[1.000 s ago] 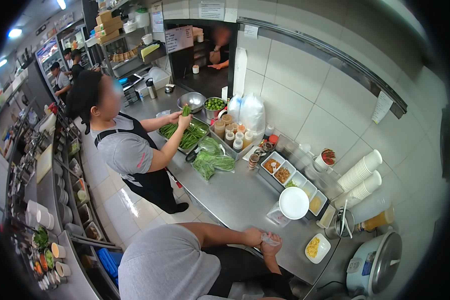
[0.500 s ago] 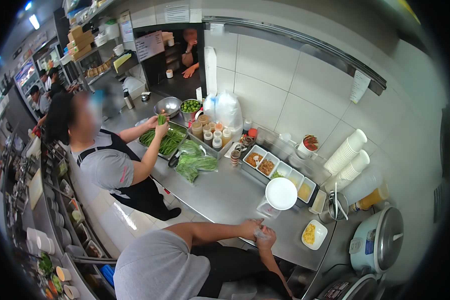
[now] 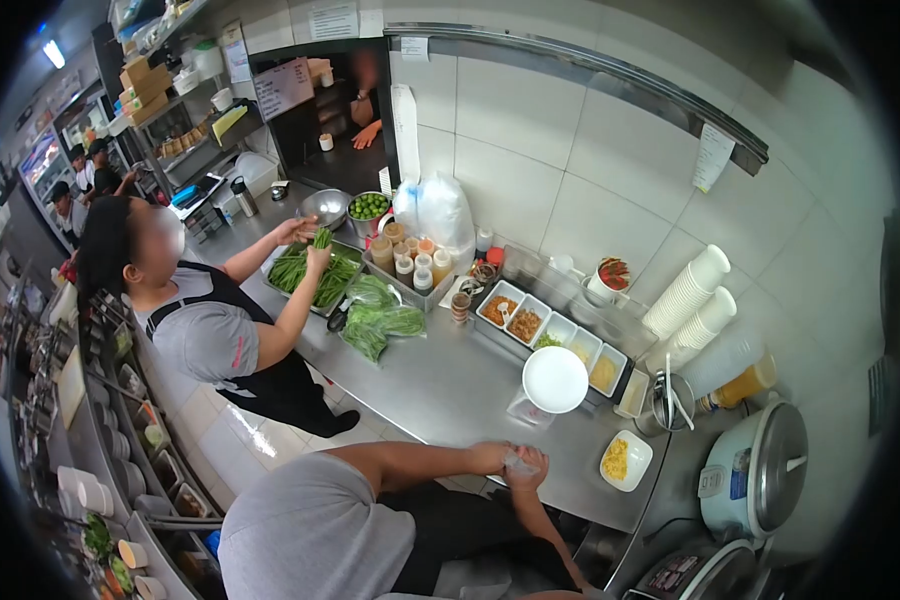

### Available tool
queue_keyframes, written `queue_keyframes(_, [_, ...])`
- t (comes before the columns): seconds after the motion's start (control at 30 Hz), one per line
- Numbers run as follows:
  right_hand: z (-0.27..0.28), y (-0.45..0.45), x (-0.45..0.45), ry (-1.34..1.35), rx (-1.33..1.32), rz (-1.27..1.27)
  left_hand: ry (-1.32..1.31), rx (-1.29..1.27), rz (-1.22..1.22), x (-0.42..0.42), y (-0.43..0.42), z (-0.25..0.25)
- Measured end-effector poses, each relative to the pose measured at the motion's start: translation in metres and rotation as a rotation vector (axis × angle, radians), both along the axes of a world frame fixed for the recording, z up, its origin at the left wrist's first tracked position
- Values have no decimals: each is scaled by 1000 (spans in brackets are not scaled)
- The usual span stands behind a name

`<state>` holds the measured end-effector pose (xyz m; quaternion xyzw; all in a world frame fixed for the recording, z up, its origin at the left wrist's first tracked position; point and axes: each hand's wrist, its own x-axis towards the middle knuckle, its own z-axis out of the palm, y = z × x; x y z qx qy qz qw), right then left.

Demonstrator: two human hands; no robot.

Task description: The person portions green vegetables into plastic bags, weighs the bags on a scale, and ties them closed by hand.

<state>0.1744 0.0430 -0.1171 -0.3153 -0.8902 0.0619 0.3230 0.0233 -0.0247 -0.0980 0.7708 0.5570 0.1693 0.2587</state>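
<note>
My left hand and my right hand are close together over the front edge of the steel counter. Both are closed around a crumpled piece of thin clear plastic that looks like a disposable glove; its exact shape is hard to make out. Just beyond my hands, a round white plate rests on a small scale-like stand. To the right of my hands sits a square white dish with chopped yellow food in it.
Topping tubs, stacked white cups and a rice cooker line the wall side. Bagged greens and sauce bottles are further left. A co-worker stands at left, handling green beans.
My hands have drawn slightly closer together around the clear plastic. The co-worker's far hand has moved away from the bunch of beans. The view has shifted slightly.
</note>
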Motion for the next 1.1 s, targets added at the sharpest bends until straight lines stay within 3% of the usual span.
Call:
queue_keyframes(0.17, [3, 8, -3, -95, -1, 15, 9, -114, 123, 1, -4, 14])
queue_keyframes(0.3, [17, 4, -6, -83, -168, -21, 40, -170, 112, -10, -4, 37])
queue_keyframes(0.37, [19, 8, 2, -138, -138, 69, -387, 7, -134, -17, -1, 25])
queue_keyframes(0.4, [33, 7, -4, -136, -128, 69, -385, 16, -136, -23, 3, 48])
queue_keyframes(0.47, [102, -11, -20, 168, -51, 253, -337, -663, -216, -32, -1, 127])
queue_keyframes(0.57, [169, -21, -25, -68, 45, 290, -516, -532, -352, -35, 7, 107])
queue_keyframes(0.67, [218, -21, -27, -151, 169, 311, -425, -500, -387, -30, -3, 175])
queue_keyframes(0.8, [252, -2, -31, -193, 154, 591, -335, -421, -377, -20, -8, 193])
queue_keyframes(0.87, [270, 1, -32, -422, 195, 716, -497, -386, -583, -16, -13, 216])
queue_keyframes(1.0, [264, 10, -33, -497, 350, 746, -709, -384, -641, -22, -7, 186])
queue_keyframes(1.1, [266, 16, -37, -422, 418, 689, -263, -321, -335, -58, 17, 166])
